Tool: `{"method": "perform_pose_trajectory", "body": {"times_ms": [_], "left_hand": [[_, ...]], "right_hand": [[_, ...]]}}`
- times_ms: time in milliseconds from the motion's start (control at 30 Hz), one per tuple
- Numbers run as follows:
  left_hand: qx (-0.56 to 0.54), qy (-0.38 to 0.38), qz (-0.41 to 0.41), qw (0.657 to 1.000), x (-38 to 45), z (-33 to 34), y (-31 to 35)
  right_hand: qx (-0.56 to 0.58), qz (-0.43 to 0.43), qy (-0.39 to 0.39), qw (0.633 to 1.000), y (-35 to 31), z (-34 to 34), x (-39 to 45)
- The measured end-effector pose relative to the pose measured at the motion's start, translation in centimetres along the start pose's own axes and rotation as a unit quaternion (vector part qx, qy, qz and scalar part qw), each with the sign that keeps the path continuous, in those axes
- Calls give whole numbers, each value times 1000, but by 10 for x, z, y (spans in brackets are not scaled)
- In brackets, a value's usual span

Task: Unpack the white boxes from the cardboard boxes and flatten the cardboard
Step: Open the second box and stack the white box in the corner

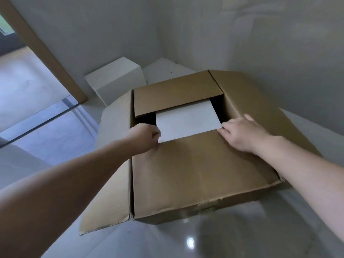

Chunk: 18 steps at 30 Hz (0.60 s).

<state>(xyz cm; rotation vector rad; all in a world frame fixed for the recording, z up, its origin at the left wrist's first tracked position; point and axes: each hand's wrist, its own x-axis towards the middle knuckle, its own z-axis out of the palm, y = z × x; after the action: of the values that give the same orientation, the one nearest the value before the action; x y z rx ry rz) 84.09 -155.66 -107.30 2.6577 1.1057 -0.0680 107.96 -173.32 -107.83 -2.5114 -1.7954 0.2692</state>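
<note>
Both hands are at the gap in the box top: the left hand (144, 137) is curled, its fingers hooked over the left end of the near flap's (195, 168) far edge, right beside the near left corner of the white box (186, 123), and the right hand (243, 132) lies with fingers straight and flat, fingertips touching the near right corner of that white box where it meets the same flap edge. The white box sits inside the cardboard box (186, 207), showing through the opening between the near flap and the far flap (176, 94), both folded down over the top. The left side flap (109, 183) hangs outward and down, and the right side flap (251, 101) splays out to the right. The cardboard box stands on a glossy pale floor (223, 239) in a corner of white walls (260, 34). Just beyond it, on the far left, stands a second white box (115, 77), with another white box (163, 69) beside it in the corner. Far left, a wooden door frame (42, 53) slants across.
</note>
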Motion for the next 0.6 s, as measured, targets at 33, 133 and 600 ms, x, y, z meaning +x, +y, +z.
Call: {"method": "perform_pose_trajectory", "body": {"times_ms": [33, 133, 600], "left_hand": [[19, -24, 17, 999, -4, -4, 9], [43, -7, 37, 998, -23, -36, 37], [-41, -351, 69, 933, -130, -93, 126]], "right_hand": [[-1, -5, 29, 1000, -2, -12, -2], [18, -21, 112, 993, -6, -49, -17], [72, -50, -354, 931, -20, -142, -129]]}}
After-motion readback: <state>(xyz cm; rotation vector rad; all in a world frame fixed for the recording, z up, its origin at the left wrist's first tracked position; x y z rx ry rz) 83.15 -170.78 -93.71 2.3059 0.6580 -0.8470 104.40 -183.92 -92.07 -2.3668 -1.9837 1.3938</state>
